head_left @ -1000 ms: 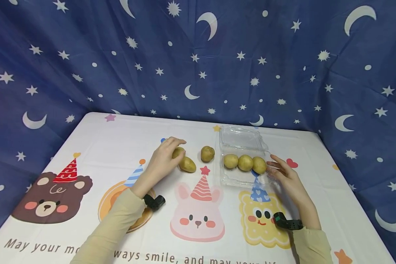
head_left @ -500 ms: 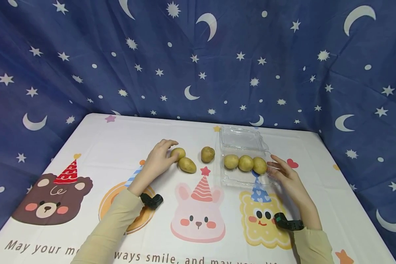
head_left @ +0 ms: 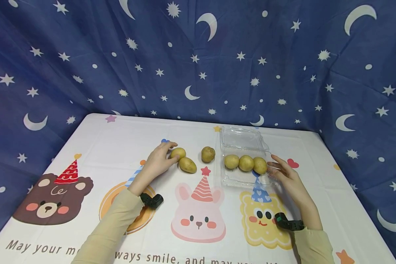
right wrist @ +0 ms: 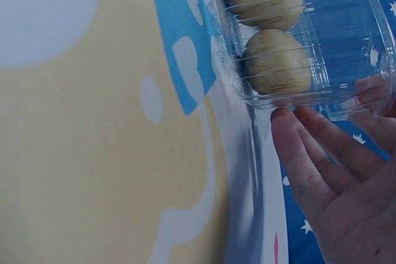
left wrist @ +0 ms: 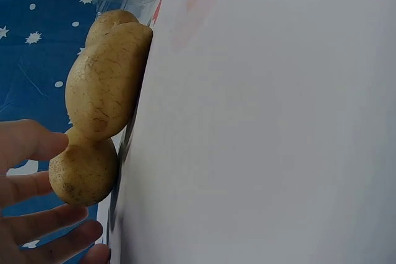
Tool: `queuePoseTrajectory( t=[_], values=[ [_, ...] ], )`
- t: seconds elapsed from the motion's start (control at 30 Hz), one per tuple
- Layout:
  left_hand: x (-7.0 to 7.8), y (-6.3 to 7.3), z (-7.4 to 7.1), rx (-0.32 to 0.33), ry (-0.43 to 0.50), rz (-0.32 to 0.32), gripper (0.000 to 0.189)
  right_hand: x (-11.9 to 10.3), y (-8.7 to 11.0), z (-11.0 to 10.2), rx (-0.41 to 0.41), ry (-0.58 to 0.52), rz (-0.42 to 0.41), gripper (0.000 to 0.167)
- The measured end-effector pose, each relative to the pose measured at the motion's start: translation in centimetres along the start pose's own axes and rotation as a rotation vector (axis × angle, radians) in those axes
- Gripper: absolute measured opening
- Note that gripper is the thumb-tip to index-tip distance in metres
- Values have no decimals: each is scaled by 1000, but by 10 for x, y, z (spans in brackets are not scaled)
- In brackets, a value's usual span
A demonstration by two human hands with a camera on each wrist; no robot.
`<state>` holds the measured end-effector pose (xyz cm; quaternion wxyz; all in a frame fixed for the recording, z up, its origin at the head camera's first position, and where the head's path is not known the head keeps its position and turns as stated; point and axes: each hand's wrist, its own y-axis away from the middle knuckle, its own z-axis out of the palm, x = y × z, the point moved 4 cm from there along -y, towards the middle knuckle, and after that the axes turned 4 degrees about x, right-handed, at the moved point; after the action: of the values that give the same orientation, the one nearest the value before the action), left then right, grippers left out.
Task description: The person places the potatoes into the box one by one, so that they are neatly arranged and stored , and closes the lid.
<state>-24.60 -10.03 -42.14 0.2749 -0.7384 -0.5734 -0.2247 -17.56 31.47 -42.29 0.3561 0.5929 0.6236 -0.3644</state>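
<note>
Three potatoes lie left of the box: one by my left hand, an oblong potato (head_left: 187, 165) against it, and another potato (head_left: 208, 154) standing apart. My left hand (head_left: 159, 158) is beside the nearest potato (left wrist: 83, 168); its thumb tip overlaps that potato in the left wrist view, the other fingers spread loosely around its outer side. A clear plastic clamshell box (head_left: 239, 181) has its lid (head_left: 240, 137) folded back and a row of three potatoes (head_left: 246, 163) inside. Straight fingers of my right hand (head_left: 285, 175) touch the box's right end wall; part of that hand shows through the plastic (right wrist: 371, 91).
The table wears a white cloth (head_left: 125, 135) printed with cartoon animals and lettering. A blue curtain (head_left: 145, 80) with moons and stars hangs behind its far edge. Black camera straps sit on the left wrist (head_left: 151, 200) and right wrist (head_left: 288, 222).
My left hand has drawn back a little to the left, uncovering more of the potato beside it. My right hand, the box and the potatoes look unmoved.
</note>
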Motion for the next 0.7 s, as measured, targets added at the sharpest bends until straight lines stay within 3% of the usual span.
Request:
queuePoseTrajectory(
  t=[0.47, 0.7],
  values=[
    [3, 0, 3, -39, -25, 35, 45, 4, -2, 0, 3, 18, -5, 55],
    [3, -1, 5, -48, -20, 19, 44, 1, -1, 0, 2, 5, -3, 55]
  ],
)
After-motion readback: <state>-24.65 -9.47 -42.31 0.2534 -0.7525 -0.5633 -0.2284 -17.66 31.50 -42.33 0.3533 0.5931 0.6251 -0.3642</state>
